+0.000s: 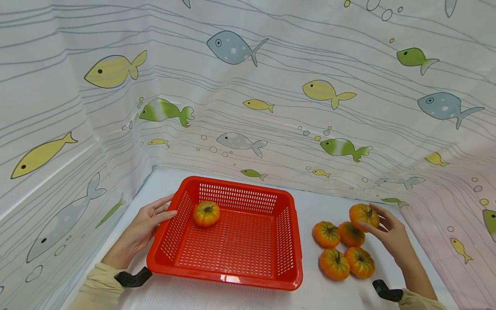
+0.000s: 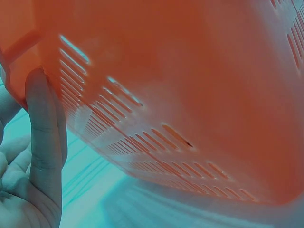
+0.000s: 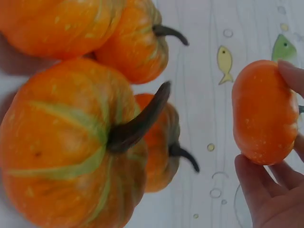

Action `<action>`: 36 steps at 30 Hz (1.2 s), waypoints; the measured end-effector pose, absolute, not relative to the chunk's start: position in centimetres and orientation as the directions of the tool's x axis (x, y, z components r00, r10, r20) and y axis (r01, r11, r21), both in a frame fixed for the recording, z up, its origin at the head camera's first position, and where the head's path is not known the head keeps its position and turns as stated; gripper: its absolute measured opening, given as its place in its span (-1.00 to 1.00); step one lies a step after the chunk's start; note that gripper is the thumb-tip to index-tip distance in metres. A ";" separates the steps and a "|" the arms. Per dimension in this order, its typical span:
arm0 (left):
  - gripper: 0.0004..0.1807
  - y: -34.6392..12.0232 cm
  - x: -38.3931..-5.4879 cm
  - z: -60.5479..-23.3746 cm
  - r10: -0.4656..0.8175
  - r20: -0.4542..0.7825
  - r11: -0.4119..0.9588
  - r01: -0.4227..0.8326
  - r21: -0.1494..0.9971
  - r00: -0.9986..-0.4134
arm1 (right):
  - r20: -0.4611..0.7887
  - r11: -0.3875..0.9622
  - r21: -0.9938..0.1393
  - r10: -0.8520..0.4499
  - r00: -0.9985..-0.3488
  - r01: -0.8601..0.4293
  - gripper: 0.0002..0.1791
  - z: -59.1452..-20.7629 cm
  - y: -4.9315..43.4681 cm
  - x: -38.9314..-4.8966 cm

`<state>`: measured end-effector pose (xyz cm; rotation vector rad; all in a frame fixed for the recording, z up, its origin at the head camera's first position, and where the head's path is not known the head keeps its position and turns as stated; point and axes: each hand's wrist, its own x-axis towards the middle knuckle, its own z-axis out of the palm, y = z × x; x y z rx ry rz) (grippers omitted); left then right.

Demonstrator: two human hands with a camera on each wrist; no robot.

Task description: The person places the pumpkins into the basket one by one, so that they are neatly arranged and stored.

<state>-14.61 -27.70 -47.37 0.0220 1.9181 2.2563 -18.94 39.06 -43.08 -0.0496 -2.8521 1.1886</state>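
Note:
My left hand (image 1: 141, 226) holds the left rim of a red plastic basket (image 1: 228, 282), the thumb over the rim and the fingers at the outer wall. Fingers (image 2: 45, 128) lie upright along that slotted wall (image 2: 156, 109) in the left wrist view. One small orange pumpkin (image 1: 206, 214) sits inside, toward the back left corner. On the right, my right hand (image 1: 391, 232) grips another small pumpkin (image 1: 364, 216) between thumb and fingers. The right wrist view shows this pumpkin (image 3: 263, 114) sideways, its stem toward the palm.
Several more small pumpkins stand clustered right of the basket, including one at the front left (image 1: 335, 264) and one at the front right (image 1: 360, 262). Behind the white tabletop (image 1: 306, 206) and at its sides rises a fish-patterned sheet (image 1: 248, 125).

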 end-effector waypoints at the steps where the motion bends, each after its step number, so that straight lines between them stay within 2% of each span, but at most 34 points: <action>1: -0.24 -27.7 -14.6 -47.4 0.147 -0.104 -0.152 -0.126 0.980 -0.984 | 0.044 0.707 -0.707 0.037 -0.998 -0.005 -0.08 -42.9 38.7 -19.0; 9: -0.24 -27.7 -14.6 -47.4 0.152 -0.103 -0.152 -0.126 0.980 -0.983 | 0.111 0.708 -0.693 -0.080 -0.991 -0.135 -0.14 -41.5 36.3 -18.9; 28: -0.26 -27.7 -14.6 -47.3 0.148 -0.097 -0.163 -0.121 0.979 -0.984 | 0.130 0.675 -0.673 -0.293 -0.947 -0.301 -0.20 -38.4 30.0 -21.1; 36: -0.25 -27.7 -14.7 -47.5 0.157 -0.090 -0.170 -0.116 0.979 -0.984 | 0.124 0.620 -0.700 -0.385 -0.914 -0.356 -0.20 -37.4 27.1 -21.5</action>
